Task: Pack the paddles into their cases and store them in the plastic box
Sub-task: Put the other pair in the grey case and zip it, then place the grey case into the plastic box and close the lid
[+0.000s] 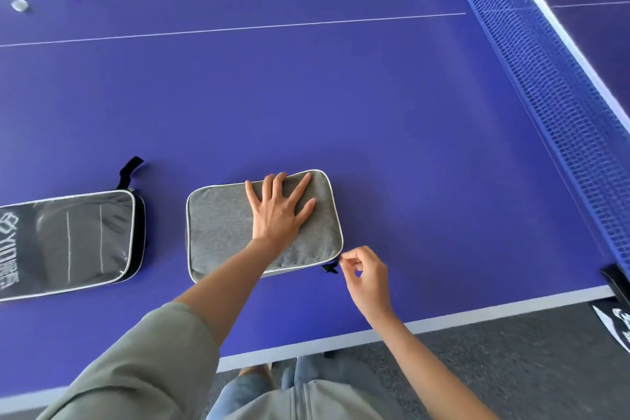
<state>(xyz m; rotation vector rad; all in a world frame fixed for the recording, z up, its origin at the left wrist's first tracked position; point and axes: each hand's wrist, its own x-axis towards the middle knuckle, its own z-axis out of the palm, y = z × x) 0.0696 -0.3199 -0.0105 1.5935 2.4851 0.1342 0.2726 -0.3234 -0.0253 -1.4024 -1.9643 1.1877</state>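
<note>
Purple desk (375, 95), near edge: we press our left hand (278, 211) flat, fingers spread, on the grey case (218, 232) — soft, light, apt to slide — while our right hand (363, 274) pinches its zipper pull (335, 264) at the corner.

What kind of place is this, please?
Probably a table tennis room, indoors. The surface is a blue table with white lines, a net stretches across it, and two paddle cases lie on it: a grey case and a black case. Grey carpet covers the floor.
</note>
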